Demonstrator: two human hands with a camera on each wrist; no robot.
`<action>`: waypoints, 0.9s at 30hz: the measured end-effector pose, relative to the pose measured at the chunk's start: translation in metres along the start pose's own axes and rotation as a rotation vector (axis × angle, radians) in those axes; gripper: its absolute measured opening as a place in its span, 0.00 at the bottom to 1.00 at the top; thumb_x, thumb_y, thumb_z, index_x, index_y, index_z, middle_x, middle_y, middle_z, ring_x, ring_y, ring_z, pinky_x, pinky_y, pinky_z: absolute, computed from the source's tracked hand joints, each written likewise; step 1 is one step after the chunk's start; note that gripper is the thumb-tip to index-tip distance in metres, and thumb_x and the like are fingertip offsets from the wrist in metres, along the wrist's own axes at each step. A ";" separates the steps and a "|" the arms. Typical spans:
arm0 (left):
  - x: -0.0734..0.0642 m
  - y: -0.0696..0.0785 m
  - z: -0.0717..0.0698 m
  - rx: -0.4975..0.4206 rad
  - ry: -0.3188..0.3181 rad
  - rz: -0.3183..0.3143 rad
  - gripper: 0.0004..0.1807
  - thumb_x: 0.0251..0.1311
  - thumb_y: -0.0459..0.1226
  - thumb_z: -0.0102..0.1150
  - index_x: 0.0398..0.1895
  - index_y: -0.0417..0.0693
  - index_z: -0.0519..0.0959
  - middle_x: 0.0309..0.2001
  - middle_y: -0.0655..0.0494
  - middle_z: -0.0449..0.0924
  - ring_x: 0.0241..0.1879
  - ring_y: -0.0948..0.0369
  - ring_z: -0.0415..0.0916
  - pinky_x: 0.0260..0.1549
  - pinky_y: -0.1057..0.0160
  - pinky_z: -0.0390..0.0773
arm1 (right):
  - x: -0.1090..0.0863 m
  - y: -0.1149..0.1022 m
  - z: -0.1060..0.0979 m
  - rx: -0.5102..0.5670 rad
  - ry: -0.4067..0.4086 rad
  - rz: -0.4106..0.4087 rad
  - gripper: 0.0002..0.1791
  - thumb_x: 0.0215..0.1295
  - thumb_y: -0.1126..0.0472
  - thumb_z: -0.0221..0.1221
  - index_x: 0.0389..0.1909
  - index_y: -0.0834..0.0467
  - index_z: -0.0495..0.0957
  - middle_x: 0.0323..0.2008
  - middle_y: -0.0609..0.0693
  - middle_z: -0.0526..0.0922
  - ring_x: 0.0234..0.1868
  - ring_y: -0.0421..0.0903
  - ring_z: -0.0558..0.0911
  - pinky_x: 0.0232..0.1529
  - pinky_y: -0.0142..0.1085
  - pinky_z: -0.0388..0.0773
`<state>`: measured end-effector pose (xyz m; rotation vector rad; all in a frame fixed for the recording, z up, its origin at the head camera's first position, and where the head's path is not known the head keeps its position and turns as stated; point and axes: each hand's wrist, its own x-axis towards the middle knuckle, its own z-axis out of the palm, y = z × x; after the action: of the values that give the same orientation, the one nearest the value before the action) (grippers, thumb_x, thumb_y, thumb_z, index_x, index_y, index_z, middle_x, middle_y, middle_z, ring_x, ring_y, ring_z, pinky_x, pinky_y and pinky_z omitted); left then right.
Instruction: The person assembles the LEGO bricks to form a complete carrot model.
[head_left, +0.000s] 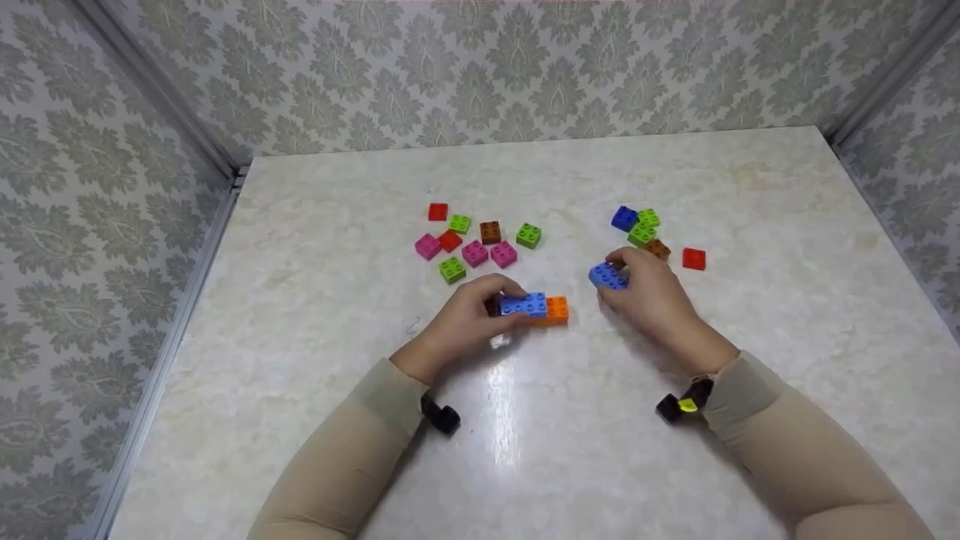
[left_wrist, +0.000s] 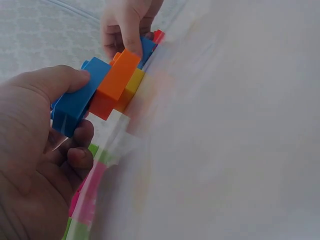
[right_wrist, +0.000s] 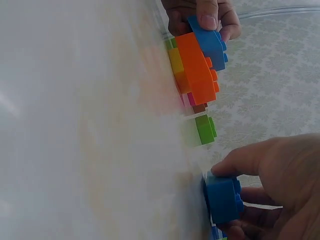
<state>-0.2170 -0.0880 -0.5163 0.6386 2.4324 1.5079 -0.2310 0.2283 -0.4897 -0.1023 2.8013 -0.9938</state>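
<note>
My left hand [head_left: 472, 313] pinches a light blue brick [head_left: 525, 304] by its long sides. That brick sits on one part of an orange brick [head_left: 557, 309], whose other end sticks out to the right with bare studs. Under the orange one, a yellow brick [left_wrist: 131, 90] shows in both wrist views, low against the table. To the right, my right hand [head_left: 652, 291] grips a second light blue brick [right_wrist: 223, 200] between thumb and fingers, studs up. It is apart from the stack, at or just above the tabletop; I cannot tell which.
Beyond my left hand lie several small bricks: pink [head_left: 475, 253], lime green [head_left: 452, 270], red [head_left: 438, 212] and brown [head_left: 490, 232]. Past my right hand are a dark blue brick [head_left: 624, 218], green ones [head_left: 642, 234] and a red one [head_left: 694, 259]. Patterned walls [head_left: 480, 75] border the table [head_left: 337, 450].
</note>
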 end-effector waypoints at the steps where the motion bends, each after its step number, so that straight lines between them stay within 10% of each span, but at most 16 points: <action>1: 0.000 0.000 0.000 0.001 0.000 -0.004 0.13 0.74 0.40 0.76 0.57 0.53 0.88 0.59 0.54 0.88 0.53 0.55 0.79 0.59 0.57 0.80 | 0.000 -0.001 0.001 0.005 0.000 -0.009 0.29 0.79 0.52 0.68 0.74 0.59 0.76 0.72 0.61 0.80 0.70 0.60 0.82 0.75 0.62 0.80; 27: 0.000 0.002 0.001 0.003 0.005 -0.023 0.12 0.74 0.41 0.77 0.56 0.55 0.88 0.54 0.55 0.88 0.48 0.58 0.77 0.52 0.60 0.78 | -0.013 -0.009 0.017 0.090 -0.085 -0.514 0.25 0.73 0.65 0.72 0.70 0.53 0.88 0.67 0.57 0.87 0.71 0.58 0.81 0.74 0.58 0.79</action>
<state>-0.2159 -0.0868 -0.5153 0.6057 2.4378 1.4984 -0.2148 0.2123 -0.4957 -0.8651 2.6976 -1.1754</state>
